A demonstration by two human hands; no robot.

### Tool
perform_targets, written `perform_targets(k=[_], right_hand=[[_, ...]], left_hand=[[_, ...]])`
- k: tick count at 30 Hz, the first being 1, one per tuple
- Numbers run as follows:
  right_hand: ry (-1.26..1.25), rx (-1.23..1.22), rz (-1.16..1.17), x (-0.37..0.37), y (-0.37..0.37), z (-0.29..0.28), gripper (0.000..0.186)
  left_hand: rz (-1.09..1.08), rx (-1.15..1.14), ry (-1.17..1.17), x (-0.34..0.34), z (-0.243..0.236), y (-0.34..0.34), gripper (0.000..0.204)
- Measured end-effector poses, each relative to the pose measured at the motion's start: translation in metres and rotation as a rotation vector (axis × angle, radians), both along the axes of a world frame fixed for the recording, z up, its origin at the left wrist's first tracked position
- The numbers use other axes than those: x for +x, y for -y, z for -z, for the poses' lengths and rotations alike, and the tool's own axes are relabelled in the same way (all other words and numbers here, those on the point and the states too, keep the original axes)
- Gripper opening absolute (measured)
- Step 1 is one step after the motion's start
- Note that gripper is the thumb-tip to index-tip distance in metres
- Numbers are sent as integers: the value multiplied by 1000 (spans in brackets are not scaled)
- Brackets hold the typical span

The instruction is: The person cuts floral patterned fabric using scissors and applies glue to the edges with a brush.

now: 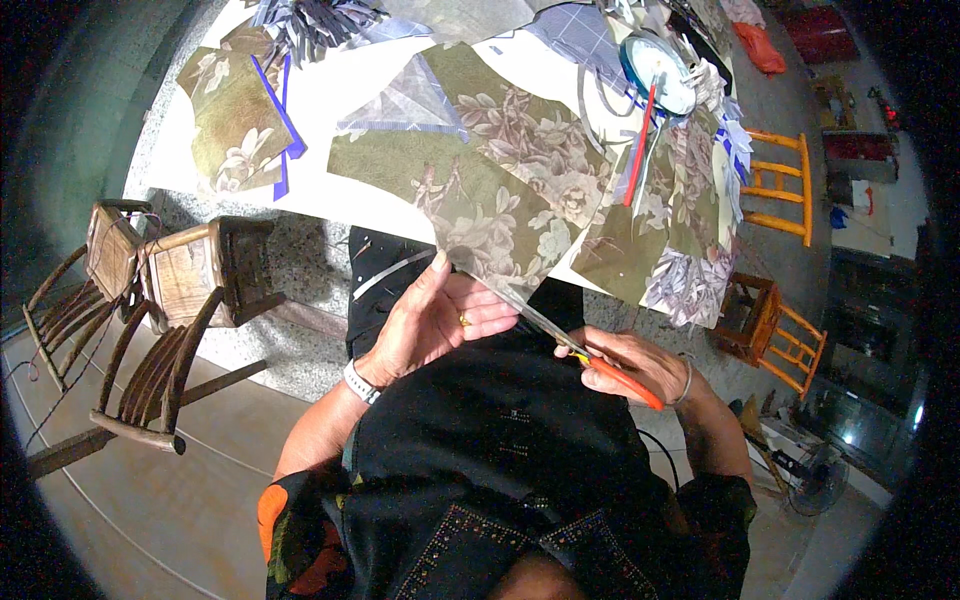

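Observation:
A piece of olive fabric (pixel 500 215) with pale flowers hangs over the near edge of the table. My left hand (pixel 430 315), palm up, has its thumb at the fabric's lower edge, fingers beneath it. In my right hand (pixel 640 360) are scissors (pixel 625 381) with orange-red handles. Their long blades slant up and left along the fabric's near edge, just over my left fingertips. How far apart the blades are is hard to make out. Across the upper part of the fabric lies a sheer grey triangle (pixel 408 100) with a blue-striped edge.
The white tabletop (pixel 375 205) bears another floral piece (pixel 235 120) with blue strips (pixel 278 125), a round dish (pixel 657 70), a red stick (pixel 637 155) and a heap of scraps (pixel 690 280). Wooden chairs (pixel 180 265) stand at left, orange-brown ones (pixel 780 190) at right.

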State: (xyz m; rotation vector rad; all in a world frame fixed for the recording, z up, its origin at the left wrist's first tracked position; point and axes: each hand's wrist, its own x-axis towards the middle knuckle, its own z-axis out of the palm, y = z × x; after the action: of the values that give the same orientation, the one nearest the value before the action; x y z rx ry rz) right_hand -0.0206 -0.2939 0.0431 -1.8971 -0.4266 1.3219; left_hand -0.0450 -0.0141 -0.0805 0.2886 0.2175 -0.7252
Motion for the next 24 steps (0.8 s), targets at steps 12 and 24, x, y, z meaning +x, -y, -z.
perform_targets(k=[12,24], right_hand=[[61,12,0,0,-4,1,35],[115,11,2,-1,-1,2,30]], left_hand=[[-5,82,-50,2,-4,2,79],[24,-6,41,3,-1,-3,86]])
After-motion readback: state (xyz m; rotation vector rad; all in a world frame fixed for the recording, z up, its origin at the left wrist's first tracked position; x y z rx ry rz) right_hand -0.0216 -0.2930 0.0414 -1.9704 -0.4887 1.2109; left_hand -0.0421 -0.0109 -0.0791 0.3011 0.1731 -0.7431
